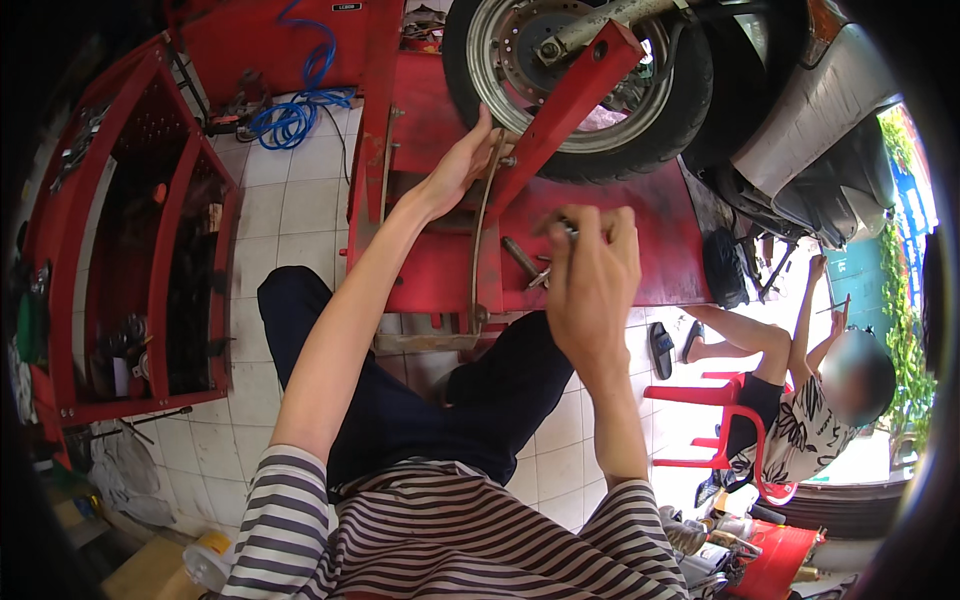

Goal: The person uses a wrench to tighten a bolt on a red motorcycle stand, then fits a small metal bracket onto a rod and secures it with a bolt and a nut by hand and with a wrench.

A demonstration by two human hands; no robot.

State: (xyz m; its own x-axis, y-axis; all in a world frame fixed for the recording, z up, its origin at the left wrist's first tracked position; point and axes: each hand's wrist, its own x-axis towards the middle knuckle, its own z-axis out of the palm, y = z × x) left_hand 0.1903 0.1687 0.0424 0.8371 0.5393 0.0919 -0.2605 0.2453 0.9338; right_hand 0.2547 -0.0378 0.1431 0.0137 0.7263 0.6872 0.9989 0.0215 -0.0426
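White floor tiles (pixel 300 215) run under a red lift platform (pixel 650 240), the surface on which a scooter stands, with its front wheel (pixel 578 80) clamped by a slanting red steel bar (pixel 570 105). The person sits low before it, in dark trousers and a striped shirt, with both arms reaching forward.

The left hand (pixel 462 165) is stretched out to the near edge of the tyre, fingers loosely curled; it rests against the wheel beside the foot of the red bar, and I cannot tell whether it grips anything. A thin metal rod (pixel 482 240) runs down from just below that hand to the front edge of the platform.

The right hand (pixel 592 268) is raised nearer the camera, its fingers closed around a small metal tool (pixel 568 230), of which only the shiny tip shows above the knuckles. Beyond it, more small metal parts (pixel 527 262) lie on the red surface.

To the left stands a red tool rack (pixel 150 250) with odds and ends in its compartments, and a coiled blue hose (pixel 295 110) lies on the tiles behind it. At the right another person (pixel 800 400) sits on a red plastic chair (pixel 725 425), with a pair of dark sandals (pixel 672 345) on the floor near their feet.
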